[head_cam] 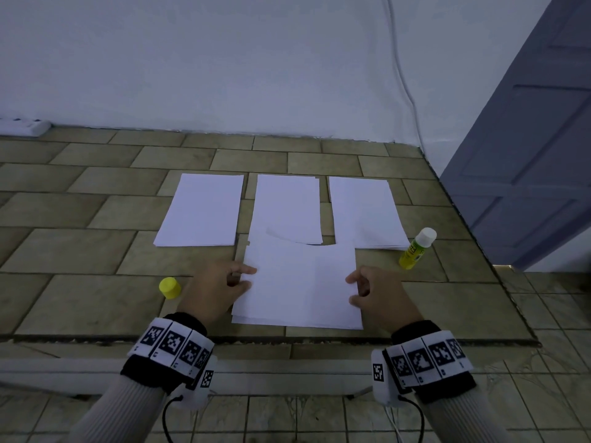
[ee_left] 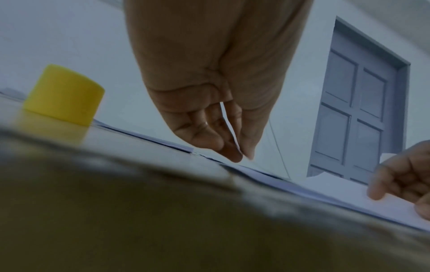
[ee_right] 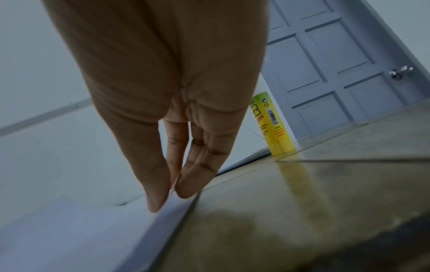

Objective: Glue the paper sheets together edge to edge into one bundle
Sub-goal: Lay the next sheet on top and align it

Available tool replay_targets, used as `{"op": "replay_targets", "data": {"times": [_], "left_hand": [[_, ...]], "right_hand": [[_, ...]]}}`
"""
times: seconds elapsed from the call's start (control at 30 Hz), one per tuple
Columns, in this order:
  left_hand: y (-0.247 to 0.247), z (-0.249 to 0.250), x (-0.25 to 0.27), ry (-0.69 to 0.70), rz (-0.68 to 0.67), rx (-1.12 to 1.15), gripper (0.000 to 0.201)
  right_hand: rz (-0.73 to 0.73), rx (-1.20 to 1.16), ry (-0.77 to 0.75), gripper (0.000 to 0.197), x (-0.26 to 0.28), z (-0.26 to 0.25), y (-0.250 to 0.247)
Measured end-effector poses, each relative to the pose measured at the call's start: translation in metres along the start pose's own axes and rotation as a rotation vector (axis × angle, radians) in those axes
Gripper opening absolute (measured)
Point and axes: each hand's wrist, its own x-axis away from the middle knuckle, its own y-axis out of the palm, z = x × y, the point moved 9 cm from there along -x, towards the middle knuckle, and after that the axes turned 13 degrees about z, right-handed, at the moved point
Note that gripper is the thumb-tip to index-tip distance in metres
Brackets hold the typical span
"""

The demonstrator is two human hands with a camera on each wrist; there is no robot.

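paper sheets (head_cam: pixel 297 282): plain white
glue stick (head_cam: pixel 415 249): yellow-green body, white tip
cap (head_cam: pixel 169 287): yellow
tabletop (head_cam: pixel 80 251): olive-brown brick tile pattern
door (head_cam: pixel 527 139): grey-blue, panelled
wristbands (head_cam: pixel 172 342): black, with black-and-white square markers
wall (head_cam: pixel 224 59): white

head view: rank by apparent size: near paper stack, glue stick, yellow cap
1. near paper stack, held by both hands
2. glue stick, uncapped, farther from the camera
3. yellow cap

The glue stick (ee_right: pixel 271 123), right of centre in the right wrist view, carries a CE mark, a barcode and blurred red lettering. Coded square markers sit on the wristbands (head_cam: pixel 172 343); nothing else is legible.
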Motion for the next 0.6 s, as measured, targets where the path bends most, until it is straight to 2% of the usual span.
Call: {"op": "replay_targets", "data": {"times": [0.13,0.6], "left_hand": [[0.0001,0.0000,0.0012,0.042,0.003,-0.043,0.023],[0.0014,-0.0043,-0.0017,0.052,-0.028,0.000,0.026]], "right_hand": [[-0.020,0.039,-0.013,0.030,0.0021,0.0034,0.0048],[-0.053,-0.059,0.043,0.032,0.0017,0.0097,0.0028]]}}
